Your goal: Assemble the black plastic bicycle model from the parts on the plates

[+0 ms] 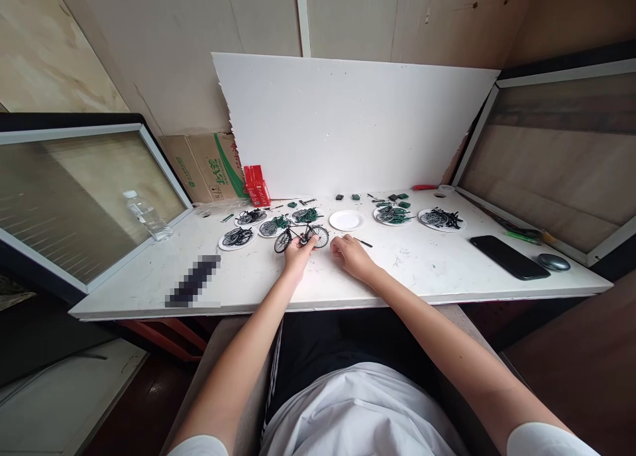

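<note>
Our left hand [297, 256] pinches the miniature bicycle [301, 234], which over-squeezing could bend; our right hand [354, 256] curls beside it, contents unclear.

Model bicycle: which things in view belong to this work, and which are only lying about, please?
Probably part of the work:
model bicycle, held
small black parts
small green parts
white plates

Probably just lying about:
black phone
clear bottle
red box
cardboard box
round grey object
</note>
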A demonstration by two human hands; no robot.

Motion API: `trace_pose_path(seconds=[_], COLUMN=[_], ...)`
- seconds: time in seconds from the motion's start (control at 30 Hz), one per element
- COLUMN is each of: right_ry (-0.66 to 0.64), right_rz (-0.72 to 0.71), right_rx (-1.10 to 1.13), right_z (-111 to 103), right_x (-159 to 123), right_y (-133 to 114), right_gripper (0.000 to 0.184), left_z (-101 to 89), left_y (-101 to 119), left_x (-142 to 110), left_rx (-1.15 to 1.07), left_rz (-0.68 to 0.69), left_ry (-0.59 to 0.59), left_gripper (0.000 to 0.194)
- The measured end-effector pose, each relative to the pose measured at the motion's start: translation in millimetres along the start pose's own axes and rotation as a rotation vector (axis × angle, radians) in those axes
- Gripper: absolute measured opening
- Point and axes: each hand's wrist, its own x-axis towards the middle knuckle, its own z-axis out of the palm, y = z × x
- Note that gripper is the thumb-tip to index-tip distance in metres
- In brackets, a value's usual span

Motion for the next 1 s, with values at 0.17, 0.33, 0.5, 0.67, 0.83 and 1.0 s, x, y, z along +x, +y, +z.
trace_pose_path(seconds=[0.17,0.33,0.5,0.67,0.83,1.0], right_ry=[0.216,0.342,0.43,0.46,0.417,0.393], right_rz=[0.016,0.05,0.027,0.006,0.024,0.036], right_rx=[0.222,0.386,0.568,0.663,0.65,0.639], right_z=[-1.8,-0.3,2.0,2.7,3.1,3.3], right_x=[0.5,1.5,1.9,3.0,4.4,4.3], right_y=[0.9,2.5,3.4,3.3,3.8,4.9], right_gripper=[0.029,0.012,0.011,0.012,0.009,0.008], left_z=[3.0,11.5,15.8,13.2,12.0,11.8], left_y=[-0.3,-6.1,-13.5,-16.7,-18.5,-19.6], left_x=[-2.6,-8.4,-15.1,-12.8,-8.0,-8.2], left_rx=[0.003,0.004,0.117,0.177,0.172,0.196], left_rz=[0.058,0.16,0.214,0.26,0.301,0.312], left_ry=[-0.02,-0.11,-0.193,-0.2,-0.202,-0.203], left_gripper=[0.044,0.042,0.041,0.037,0.037,0.037])
